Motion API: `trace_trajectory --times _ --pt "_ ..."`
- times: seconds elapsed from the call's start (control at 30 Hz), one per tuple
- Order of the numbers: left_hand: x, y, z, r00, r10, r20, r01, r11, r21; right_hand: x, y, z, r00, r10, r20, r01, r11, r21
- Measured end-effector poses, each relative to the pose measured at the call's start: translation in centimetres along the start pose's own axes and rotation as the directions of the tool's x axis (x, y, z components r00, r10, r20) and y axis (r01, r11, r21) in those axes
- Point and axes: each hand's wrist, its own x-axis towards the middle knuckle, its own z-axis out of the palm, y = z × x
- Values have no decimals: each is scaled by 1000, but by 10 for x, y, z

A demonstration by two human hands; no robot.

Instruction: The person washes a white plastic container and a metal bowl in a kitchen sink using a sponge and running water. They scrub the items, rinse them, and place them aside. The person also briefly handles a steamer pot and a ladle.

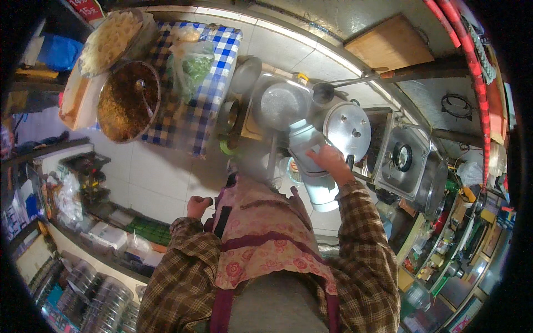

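Observation:
My right hand [331, 161] grips a pale blue vacuum flask [318, 189] by its side. The flask is tilted, its mouth end beside the near rim of a square metal pan [306, 89] of steaming, bubbling liquid [280, 102]. Whether anything flows from the flask cannot be seen. To the right of its upper end is a round metal lid [347, 131] with several knobs. My left hand [199, 207] hangs at the left of my floral apron [266, 216], fingers curled in. A small dark spot shows at its fingertips; I cannot tell whether it holds something.
A blue-and-white checked cloth [179, 129] bears a bag of greens [195, 68]. Left of it, a large bowl [125, 104] holds brown food and a spoon, near a container of pale slices [110, 41]. A long-handled ladle [325, 92] lies beyond the pan; a metal basin [410, 141] stands right.

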Motion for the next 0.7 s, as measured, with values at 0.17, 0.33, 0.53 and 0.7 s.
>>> trace_trajectory --times 0.17,0.33,0.53,0.7 --pt "-4 5 4 1000 24 10 -24 998 -59 -4 -3 -4 1000 25 8 -25 1000 -5" --pt "-12 15 1 1000 8 9 -8 999 -54 -5 -2 -2 1000 29 1 -29 999 -35" --pt "-4 0 1 996 87 -2 -87 993 -80 5 13 26 998 4 -61 -11 992 -124" --pt "-10 44 -3 978 208 -1 -208 975 -78 -14 13 25 998 48 -48 -47 999 27"
